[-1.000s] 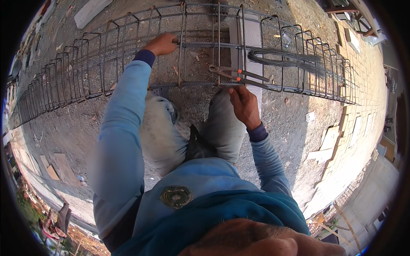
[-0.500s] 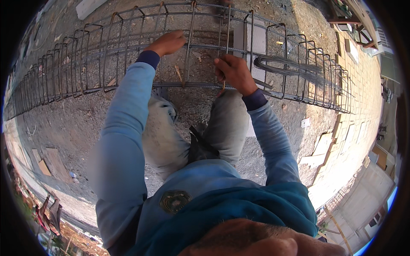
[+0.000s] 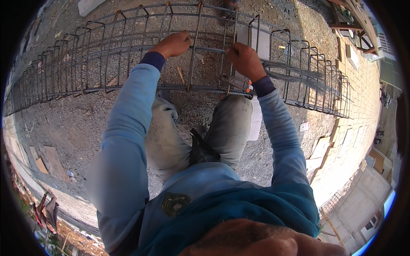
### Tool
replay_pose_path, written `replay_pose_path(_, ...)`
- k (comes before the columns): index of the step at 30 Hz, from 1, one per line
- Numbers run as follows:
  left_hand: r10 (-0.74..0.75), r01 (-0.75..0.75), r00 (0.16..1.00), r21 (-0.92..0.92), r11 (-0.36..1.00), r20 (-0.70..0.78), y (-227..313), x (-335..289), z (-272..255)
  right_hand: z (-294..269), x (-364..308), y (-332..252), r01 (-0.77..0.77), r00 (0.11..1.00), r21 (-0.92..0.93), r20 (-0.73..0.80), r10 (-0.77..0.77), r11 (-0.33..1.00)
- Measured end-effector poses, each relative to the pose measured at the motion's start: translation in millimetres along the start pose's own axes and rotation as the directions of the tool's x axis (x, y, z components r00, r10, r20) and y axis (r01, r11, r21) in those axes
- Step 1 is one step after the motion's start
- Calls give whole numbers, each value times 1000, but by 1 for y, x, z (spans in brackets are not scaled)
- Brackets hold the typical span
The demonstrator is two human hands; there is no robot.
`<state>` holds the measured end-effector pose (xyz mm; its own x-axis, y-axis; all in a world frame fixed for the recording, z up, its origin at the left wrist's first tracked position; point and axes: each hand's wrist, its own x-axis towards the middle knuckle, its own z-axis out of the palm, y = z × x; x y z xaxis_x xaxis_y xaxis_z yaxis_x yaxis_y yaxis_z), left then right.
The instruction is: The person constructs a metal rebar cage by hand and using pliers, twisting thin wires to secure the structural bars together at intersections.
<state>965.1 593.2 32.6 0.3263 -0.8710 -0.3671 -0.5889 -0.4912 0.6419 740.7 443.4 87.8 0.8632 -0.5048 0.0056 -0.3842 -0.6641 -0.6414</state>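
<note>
A long steel rebar cage (image 3: 149, 50) of ribbed bars and square stirrups runs across in front of my knees. My left hand (image 3: 174, 44) is closed over its middle bars, just left of a stirrup; what its fingers hold, if anything, cannot be made out. Near a crossing of bar and stirrup, my right hand (image 3: 247, 62) is closed in a pinch, its fingertips partly hidden. Below that hand, pincers (image 3: 234, 81) with orange on the handles rest by the near bar. A bundle of thin grey tie wire (image 3: 299, 73) lies across the cage to the right.
A pale block (image 3: 261, 42) sits beneath the cage, with another pale piece (image 3: 255, 121) beside my right knee. Gravel ground (image 3: 85, 128) lies around. Paving blocks (image 3: 352, 106) border the right side, and a flat board (image 3: 55, 162) lies at the left.
My right hand has moved up and right, from the near bar toward the middle bar. The pincers now show more fully below it. My left hand has shifted slightly right.
</note>
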Motion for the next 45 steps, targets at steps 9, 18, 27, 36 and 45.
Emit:
replay_pose_path(9, -46, 43, 997, 40, 998, 63, 2, 2, -5, -2, 24, 4, -33, 999, -379, -16, 28, 925)
replay_pose_path(18, -19, 19, 1000, 6, 1000, 12, 6, 0, -2, -10, 90, 35, 364, 901, -476, 396, -174, 800)
replay_pose_path(27, -37, 37, 999, 84, 996, 2, 9, -2, -5, 6, 119, 13, 428, 887, -688, 443, -128, 586)
replay_pose_path(36, 9, -13, 999, 75, 997, 50, 19, -19, -13, 50, 141, 20, 334, 482, -235, 875, 49, 913)
replay_pose_path(45, 153, -161, 983, 85, 983, 102, 17, -24, -18, 73, 146, 35, -102, 325, -52, 942, 83, 993)
